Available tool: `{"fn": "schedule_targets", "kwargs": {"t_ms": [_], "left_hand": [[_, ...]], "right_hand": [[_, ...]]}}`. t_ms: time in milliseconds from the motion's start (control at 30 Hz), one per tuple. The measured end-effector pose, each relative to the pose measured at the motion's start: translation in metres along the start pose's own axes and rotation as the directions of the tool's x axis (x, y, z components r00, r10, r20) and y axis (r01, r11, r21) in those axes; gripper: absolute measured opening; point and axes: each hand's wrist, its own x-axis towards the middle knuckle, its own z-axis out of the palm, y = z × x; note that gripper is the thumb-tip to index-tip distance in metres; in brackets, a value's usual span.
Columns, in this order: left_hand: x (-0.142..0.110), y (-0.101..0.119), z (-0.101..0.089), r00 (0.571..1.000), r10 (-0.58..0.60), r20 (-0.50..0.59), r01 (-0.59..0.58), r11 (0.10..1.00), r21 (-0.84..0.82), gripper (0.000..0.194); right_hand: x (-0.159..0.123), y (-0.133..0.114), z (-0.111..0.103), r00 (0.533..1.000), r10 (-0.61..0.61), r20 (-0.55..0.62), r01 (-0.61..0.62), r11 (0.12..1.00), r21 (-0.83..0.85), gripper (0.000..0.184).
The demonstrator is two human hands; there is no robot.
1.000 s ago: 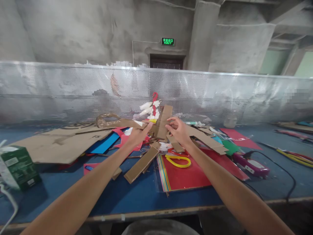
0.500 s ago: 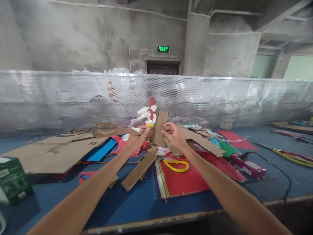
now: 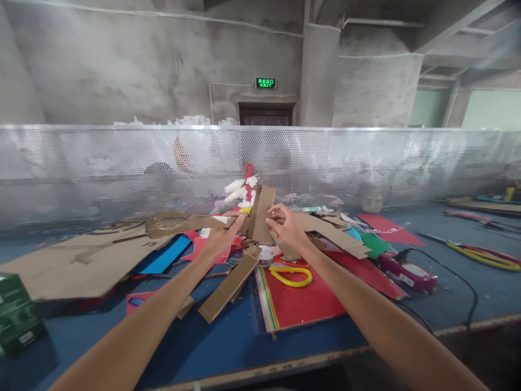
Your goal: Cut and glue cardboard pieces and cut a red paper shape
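Over the middle of the bench stands a strip of brown cardboard point(image 3: 264, 214), tilted up. My left hand point(image 3: 228, 233) is closed on its left side, thumb near its lower left edge. At its right edge the curled fingers of my right hand point(image 3: 285, 225) pinch the strip; the exact contact is partly hidden. To the left, a cardboard piece with a rounded loop end point(image 3: 166, 224) runs toward my left hand. Below lies a loose cardboard strip point(image 3: 230, 288). Yellow handles point(image 3: 291, 276) rest on a pack of red paper point(image 3: 309, 304).
A large cardboard sheet point(image 3: 81, 266) and a green box point(image 3: 18, 315) lie at the left. To the right are a purple device point(image 3: 409, 274) with a black cord and yellow-handled pliers point(image 3: 482, 256). A perforated metal screen point(image 3: 325, 163) stands behind the bench.
The whole view has shifted slightly, with things sliding a little to the left. Both hands keep nearly the same pose at the upright cardboard strip.
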Motion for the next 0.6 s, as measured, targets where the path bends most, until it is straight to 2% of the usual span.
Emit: {"fn": "schedule_targets", "kwargs": {"t_ms": [200, 600], "left_hand": [[-0.0016, 0.0010, 0.0008, 0.999, 0.007, 0.052, -0.006, 1.000, -0.018, 0.033], [0.0003, -0.0048, 0.0032, 0.997, -0.011, 0.072, 0.015, 0.998, -0.067, 0.034]], "right_hand": [[0.0007, 0.0016, -0.0002, 1.000, 0.019, 0.009, -0.019, 0.999, -0.027, 0.030], [0.0012, -0.0001, -0.0003, 1.000, 0.018, 0.008, -0.018, 1.000, 0.016, 0.030]]}}
